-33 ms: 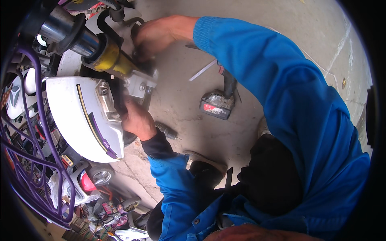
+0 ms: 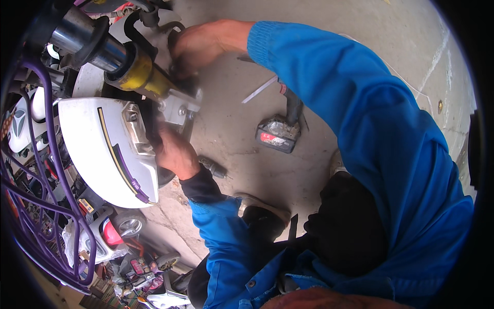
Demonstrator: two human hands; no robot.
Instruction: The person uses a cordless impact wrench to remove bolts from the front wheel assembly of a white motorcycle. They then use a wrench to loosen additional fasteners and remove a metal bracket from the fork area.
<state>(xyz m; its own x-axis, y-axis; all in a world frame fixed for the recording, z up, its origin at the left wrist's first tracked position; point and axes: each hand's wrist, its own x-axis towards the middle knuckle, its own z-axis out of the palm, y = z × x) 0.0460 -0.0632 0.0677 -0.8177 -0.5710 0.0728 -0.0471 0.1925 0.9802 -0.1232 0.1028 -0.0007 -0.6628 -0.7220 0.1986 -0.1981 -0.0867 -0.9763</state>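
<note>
My left hand and right hand flank the fork; fingers hidden, can't tell grip. Fork looks heavy, stiff; white fender probably slick, best held by its edge.

Jacket: bright blue, long-sleeved, matte cloth with loose folds.
Right sleeve: same blue, full and baggy, deeply creased around the elbow.
Right cuff: blue, gathered into fine ribs at the wrist.
Left sleeve: blue, bunched in short creases along the forearm.
Left cuff: dark, near-black band, snug, emerging beyond the blue cloth.
Fastener: small, round, on the jacket front; button or snap, too small to tell.
Trousers: black or very dark; detail lost in shadow.
Shoe: dull tan edge, partly hidden.
Left hand, right hand: bare.
</note>
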